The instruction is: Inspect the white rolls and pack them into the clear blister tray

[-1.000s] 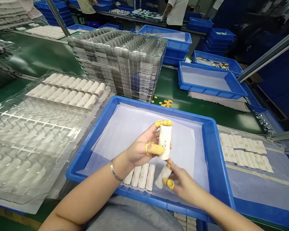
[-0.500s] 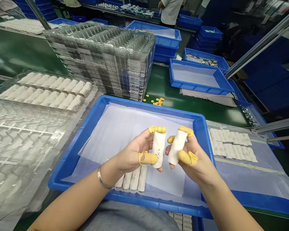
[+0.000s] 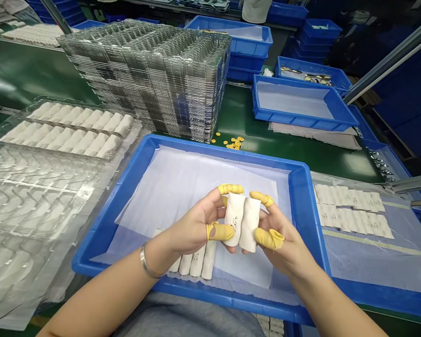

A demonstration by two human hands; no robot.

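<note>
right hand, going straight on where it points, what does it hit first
The white cylinder in the left hand, which the cylinder in the right hand seems to touch; depth is unclear.

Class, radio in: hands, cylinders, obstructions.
Left hand, right hand: each holding a white cylinder; cylinders touching. Below: blue tray, more cylinders lying in it.

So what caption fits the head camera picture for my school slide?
Left hand and right hand, in yellow finger cots, hold two white cylindrical rolls together above a blue plastic tray.
</note>
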